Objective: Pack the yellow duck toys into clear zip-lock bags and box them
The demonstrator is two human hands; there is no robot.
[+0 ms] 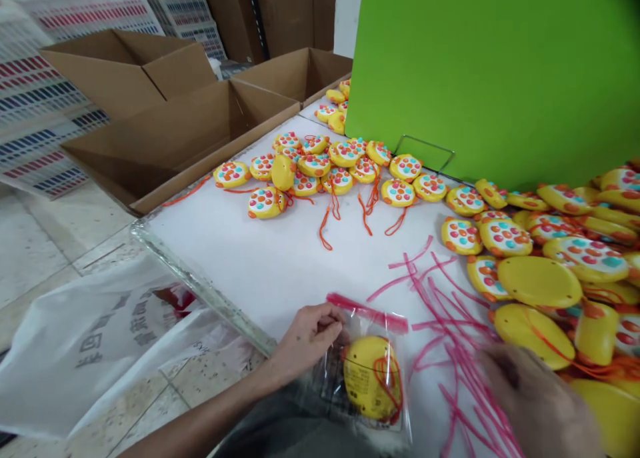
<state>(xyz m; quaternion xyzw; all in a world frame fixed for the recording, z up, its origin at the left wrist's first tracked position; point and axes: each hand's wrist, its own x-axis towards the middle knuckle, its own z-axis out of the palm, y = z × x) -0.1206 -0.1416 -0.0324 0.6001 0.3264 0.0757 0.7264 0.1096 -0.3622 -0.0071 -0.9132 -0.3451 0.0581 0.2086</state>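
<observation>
My left hand [313, 331] pinches the upper left side of a clear zip bag [407, 395] with a pink top strip. Inside the bag lies a yellow oval toy [367, 378], its printed back facing up and an orange cord over it. My right hand [535, 398] is smeared by motion at the lower right, close to a heap of thin pink strips [465, 351]. Its fingers are too blurred to show whether they hold anything. Beside it several more yellow toys [540, 281] are piled up, some with dotted white tops showing.
More yellow toys [313, 165] with orange cords lie along the far side of the white table [220, 238]. A green panel [480, 71] stands behind. Open cardboard boxes [175, 145] are at the left, with a white plastic bag [115, 338] below the table edge.
</observation>
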